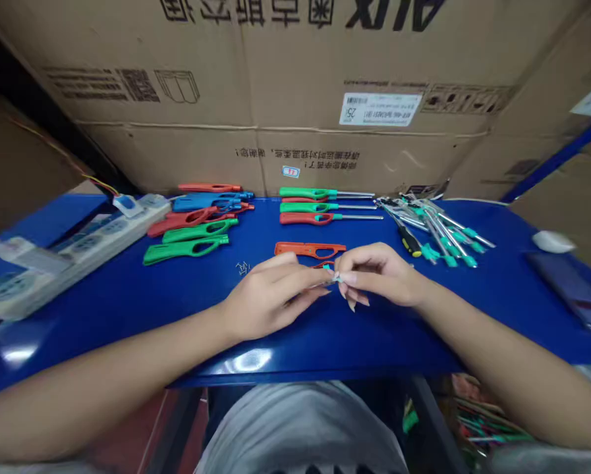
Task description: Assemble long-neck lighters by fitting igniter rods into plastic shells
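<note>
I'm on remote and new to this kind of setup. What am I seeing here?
No machine here: one head-worn camera looks down at a person's bare hands. The left hand and right hand meet, pinching a tiny part too small to identify. On the blue table lie colored handles to the left, handles with metal rods beyond the hands, and a pile of rods, a screwdriver and a phone to the right.
</note>
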{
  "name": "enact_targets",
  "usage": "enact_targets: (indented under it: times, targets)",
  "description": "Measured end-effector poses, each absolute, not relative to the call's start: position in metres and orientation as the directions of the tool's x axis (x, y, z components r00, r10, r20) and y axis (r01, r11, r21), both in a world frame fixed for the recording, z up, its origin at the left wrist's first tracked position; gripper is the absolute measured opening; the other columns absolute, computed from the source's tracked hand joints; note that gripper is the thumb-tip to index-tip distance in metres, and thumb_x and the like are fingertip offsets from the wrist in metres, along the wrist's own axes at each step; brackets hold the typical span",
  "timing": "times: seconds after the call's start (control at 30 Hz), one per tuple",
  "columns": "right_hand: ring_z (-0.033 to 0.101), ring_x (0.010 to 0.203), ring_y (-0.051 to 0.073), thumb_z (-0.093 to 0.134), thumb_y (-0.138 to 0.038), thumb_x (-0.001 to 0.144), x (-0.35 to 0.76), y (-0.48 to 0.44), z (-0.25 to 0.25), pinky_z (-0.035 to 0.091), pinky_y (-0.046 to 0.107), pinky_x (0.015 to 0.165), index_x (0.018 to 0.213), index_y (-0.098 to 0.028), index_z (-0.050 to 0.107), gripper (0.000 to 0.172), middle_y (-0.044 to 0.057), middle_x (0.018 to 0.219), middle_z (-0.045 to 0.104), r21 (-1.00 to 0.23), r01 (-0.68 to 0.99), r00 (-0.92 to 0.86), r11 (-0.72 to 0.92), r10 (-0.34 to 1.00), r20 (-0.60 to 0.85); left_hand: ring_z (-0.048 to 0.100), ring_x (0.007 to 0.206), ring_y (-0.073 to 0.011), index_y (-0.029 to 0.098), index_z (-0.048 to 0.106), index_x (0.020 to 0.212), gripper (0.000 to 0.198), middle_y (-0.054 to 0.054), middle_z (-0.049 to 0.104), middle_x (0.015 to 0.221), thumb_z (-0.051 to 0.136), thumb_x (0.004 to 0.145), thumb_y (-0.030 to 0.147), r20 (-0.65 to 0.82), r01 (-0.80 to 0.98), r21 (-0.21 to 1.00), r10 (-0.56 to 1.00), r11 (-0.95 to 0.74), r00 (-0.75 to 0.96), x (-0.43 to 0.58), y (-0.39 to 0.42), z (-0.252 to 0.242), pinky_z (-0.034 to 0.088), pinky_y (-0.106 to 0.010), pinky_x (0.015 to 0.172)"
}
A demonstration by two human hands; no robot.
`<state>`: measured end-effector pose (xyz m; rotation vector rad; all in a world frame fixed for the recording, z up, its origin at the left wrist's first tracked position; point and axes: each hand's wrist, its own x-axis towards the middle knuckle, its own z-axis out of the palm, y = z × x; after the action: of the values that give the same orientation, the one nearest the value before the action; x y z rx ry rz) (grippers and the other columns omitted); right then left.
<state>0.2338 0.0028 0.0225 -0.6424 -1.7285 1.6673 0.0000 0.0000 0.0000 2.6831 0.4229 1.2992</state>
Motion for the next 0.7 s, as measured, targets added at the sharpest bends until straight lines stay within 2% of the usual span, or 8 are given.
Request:
enact_targets:
  times: [0.27, 0.47, 0.7]
  targets:
    - [0.056, 0.045, 0.007, 0.07, -0.036, 0.091, 0.231, 0.007, 0.009, 0.056, 0.023, 0.05, 0.083, -0.012, 0.071, 0.026, -0.001, 0.064, 0.065, -0.99, -0.115, -0.73, -0.082, 0.683, 0.029, 0.061, 0.071, -0.0117, 0.013, 0.065, 0.116, 0.028, -0.003, 0.071, 0.084, 0.071, 0.089, 0.01, 0.765, 0.199, 0.26, 0.328, -0.945, 0.555, 0.0, 0.0, -0.001, 0.051, -0.023, 0.071]
    - [0.052, 0.043, 0.006, 0.075, -0.036, 0.087, 0.228, 0.008, 0.006, 0.058, 0.025, 0.05, 0.081, -0.011, 0.069, 0.026, -0.002, 0.062, 0.063, -0.964, -0.179, -0.753, -0.198, 0.658, 0.005, 0.059, 0.068, -0.0105, 0.012, 0.066, 0.113, 0.025, -0.001, 0.067, 0.078, 0.072, 0.088, 0.012, 0.771, 0.183, 0.296, 0.348, -0.937, 0.534, 0.002, -0.002, -0.001, 0.051, -0.021, 0.067]
    - [0.05, 0.041, 0.005, 0.075, -0.031, 0.086, 0.228, 0.009, 0.002, 0.055, 0.023, 0.047, 0.08, -0.011, 0.069, 0.021, -0.001, 0.061, 0.065, -0.935, -0.221, -0.793, -0.278, 0.61, 0.006, 0.061, 0.069, -0.0118, 0.014, 0.064, 0.115, 0.029, -0.004, 0.074, 0.087, 0.072, 0.088, 0.01, 0.786, 0.176, 0.243, 0.3, -0.954, 0.541, 0.003, -0.004, 0.0, 0.051, -0.023, 0.067]
